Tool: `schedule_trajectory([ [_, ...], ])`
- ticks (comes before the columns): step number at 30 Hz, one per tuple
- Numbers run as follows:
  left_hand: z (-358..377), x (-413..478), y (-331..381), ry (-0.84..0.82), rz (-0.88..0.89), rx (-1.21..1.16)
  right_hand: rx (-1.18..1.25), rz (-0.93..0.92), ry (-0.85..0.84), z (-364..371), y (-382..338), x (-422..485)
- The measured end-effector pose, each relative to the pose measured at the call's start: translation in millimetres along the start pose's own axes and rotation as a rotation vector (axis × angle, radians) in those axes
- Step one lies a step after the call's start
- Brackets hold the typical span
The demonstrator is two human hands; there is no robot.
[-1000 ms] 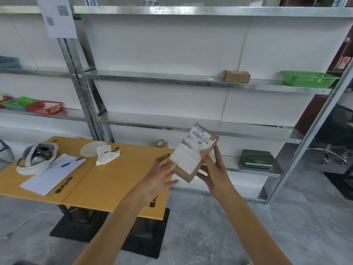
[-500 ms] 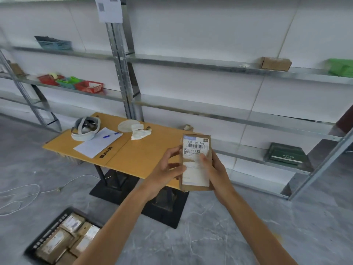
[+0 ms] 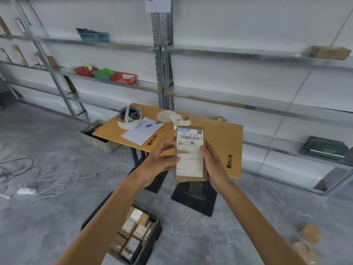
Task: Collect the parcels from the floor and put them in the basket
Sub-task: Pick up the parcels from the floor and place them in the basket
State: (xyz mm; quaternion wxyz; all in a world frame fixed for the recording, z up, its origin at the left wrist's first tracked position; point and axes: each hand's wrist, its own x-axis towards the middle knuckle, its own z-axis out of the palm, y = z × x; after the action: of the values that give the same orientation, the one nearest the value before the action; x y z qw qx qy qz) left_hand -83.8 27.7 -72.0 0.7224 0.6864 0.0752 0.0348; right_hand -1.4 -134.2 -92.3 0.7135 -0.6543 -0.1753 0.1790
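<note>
Above a black basket [image 3: 156,235] partly hidden by a forearm [image 3: 107,217], left hand [image 3: 160,161] and right hand [image 3: 212,162] hold an upright cardboard parcel [image 3: 191,177], each grip clasping one edge; its label [image 3: 190,148] reads "530- D5 A68", the finer print blurred.

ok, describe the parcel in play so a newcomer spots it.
Before the orange table, left hand and right hand hold one brown parcel upright. Unlike the packed parcels in the black basket or floor parcels at right, it is airborne, label facing us.
</note>
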Motion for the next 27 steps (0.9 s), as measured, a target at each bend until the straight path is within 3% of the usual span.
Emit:
schedule_trajectory([
  [8,-105.3,-29.9,-14.8,0.023,-0.087,-0.043,0.092,0.138,-0.04,102.9,27.3,2.2],
  [19,-180.0,19.1,-43.5,0.071,-0.186,-0.097,0.039,0.249,-0.145,136.8,60.8,69.0],
  [27,-221.2,109.1,-47.6,0.106,-0.198,-0.005,-0.004,0.289,0.015,158.3,89.9,165.3],
])
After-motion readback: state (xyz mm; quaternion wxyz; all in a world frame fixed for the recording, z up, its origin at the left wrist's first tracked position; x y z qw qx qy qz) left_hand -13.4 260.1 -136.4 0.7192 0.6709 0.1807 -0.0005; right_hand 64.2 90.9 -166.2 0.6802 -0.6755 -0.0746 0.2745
